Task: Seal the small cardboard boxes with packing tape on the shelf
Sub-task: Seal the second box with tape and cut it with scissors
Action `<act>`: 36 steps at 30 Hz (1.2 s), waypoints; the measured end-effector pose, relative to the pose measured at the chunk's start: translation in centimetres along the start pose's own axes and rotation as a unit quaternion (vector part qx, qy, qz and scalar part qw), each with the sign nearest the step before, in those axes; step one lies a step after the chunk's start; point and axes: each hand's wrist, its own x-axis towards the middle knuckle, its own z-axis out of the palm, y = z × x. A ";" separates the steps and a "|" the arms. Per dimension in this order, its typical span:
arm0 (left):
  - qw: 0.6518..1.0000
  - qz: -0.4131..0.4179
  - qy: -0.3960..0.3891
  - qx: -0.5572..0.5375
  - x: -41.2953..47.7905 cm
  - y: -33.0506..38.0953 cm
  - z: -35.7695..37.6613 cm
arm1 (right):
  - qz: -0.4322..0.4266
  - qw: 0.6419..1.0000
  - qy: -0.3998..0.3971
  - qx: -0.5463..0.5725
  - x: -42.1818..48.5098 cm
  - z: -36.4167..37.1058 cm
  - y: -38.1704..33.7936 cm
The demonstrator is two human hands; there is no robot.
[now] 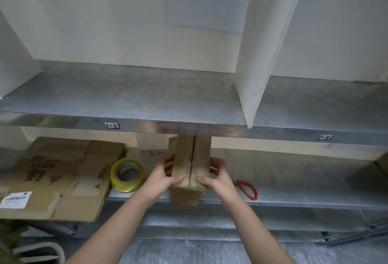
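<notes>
Holding the box [190, 159] shut w/ both hands: left grip [165, 176] is curled round its left side, right grip [218, 176] round the right, thumbs on top pressing the two flaps down either side of the seam. Box is at the front edge of the lower shelf [304, 182], near end poking out past the lip. Can't tell if it rests on the metal or is lifted off it, & its far end is hidden under the upper shelf [147, 96]. Seam looks bare, no tape on it that I can see, so I reckon this is the close-the-flaps step, taping not yet begun. Tape roll [127, 174] is tilted up just left of my left grip, beside the flat cardboard [63, 175]. Red cutter [247, 189] lies on the shelf near my right grip, not touching it. Next move prob needs one hand freed: left is closest to the roll, so right should shift to span the seam & pin both flaps alone, else they may spring open. Then find the tape end, pull a strip, lay it along the seam & down over both ends, cut.
</notes>
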 end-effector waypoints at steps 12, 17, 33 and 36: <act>0.989 0.042 0.034 -0.135 -4.2 3.3 0.6 | -0.051 0.995 0.027 0.079 -4.8 -0.8 -0.8; 0.989 0.003 -0.002 -0.146 -4.3 4.1 0.2 | -0.012 0.995 0.036 0.088 -4.9 -0.1 -2.3; 0.993 0.012 0.029 -0.112 -3.2 -1.3 3.0 | -0.049 0.992 -0.018 -0.111 -2.5 -1.5 1.5; 0.997 -0.028 0.027 -0.066 -3.3 -4.0 4.1 | -0.025 0.991 0.000 -0.130 -2.6 -0.8 4.5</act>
